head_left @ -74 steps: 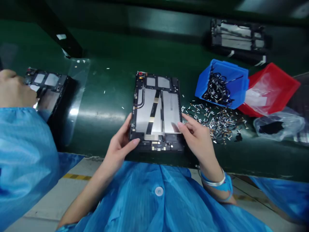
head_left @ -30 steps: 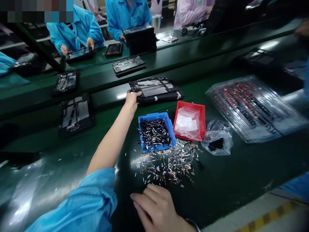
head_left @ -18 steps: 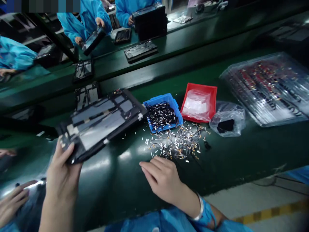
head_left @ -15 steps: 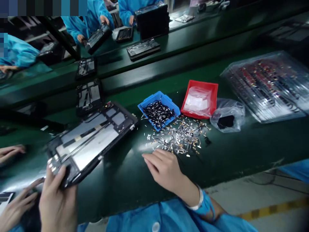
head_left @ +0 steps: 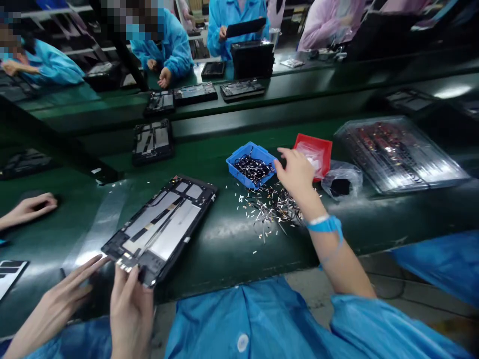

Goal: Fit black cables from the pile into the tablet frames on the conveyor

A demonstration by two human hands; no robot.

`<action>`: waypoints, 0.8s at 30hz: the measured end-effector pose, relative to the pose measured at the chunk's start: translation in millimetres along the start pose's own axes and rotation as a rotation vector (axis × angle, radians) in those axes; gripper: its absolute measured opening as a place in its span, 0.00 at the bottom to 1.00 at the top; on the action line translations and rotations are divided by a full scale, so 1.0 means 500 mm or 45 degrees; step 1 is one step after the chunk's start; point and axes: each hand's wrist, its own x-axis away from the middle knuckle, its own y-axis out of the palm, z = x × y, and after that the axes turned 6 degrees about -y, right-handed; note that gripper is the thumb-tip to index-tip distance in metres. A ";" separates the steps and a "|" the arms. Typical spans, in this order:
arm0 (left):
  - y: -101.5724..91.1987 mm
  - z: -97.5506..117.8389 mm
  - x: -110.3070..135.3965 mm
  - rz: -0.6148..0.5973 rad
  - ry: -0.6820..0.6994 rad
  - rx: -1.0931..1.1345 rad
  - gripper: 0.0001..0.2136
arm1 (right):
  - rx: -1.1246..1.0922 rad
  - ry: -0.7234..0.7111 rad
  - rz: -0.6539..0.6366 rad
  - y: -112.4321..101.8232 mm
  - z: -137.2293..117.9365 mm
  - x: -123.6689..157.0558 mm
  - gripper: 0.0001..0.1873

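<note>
The opened black tablet (head_left: 160,225), silver panels (head_left: 176,230) exposed, is diagonal over the green bench (head_left: 217,254); the blue bin (head_left: 237,174) contains cables (head_left: 253,168).

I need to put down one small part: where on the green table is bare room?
Between the opened tablet in the left hand and the scattered cables, the tabletop is bare; also between the next tablet beyond and the blue bin. Crowded: red bin, right hand and plastic bag, close together.

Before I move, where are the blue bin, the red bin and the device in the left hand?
Blue bin (head_left: 237,176), head view, on its front-left outer wall.
Red bin (head_left: 325,155), head view, on its right wall.
Device (head_left: 175,230), head view, on its right-hand silver panel.
</note>
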 end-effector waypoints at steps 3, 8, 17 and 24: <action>0.027 0.000 0.017 0.147 -0.094 0.241 0.22 | 0.158 0.084 -0.261 0.021 -0.014 -0.078 0.19; 0.031 -0.021 0.034 0.177 -0.194 0.264 0.19 | 0.253 0.159 -0.338 0.023 -0.023 -0.086 0.12; 0.068 -0.069 0.070 -0.207 -0.537 0.038 0.07 | 0.388 0.412 -0.195 -0.006 0.002 -0.038 0.11; 0.015 -0.015 0.067 -0.839 -0.622 -0.192 0.15 | -0.002 -0.130 -0.065 -0.009 -0.045 -0.004 0.09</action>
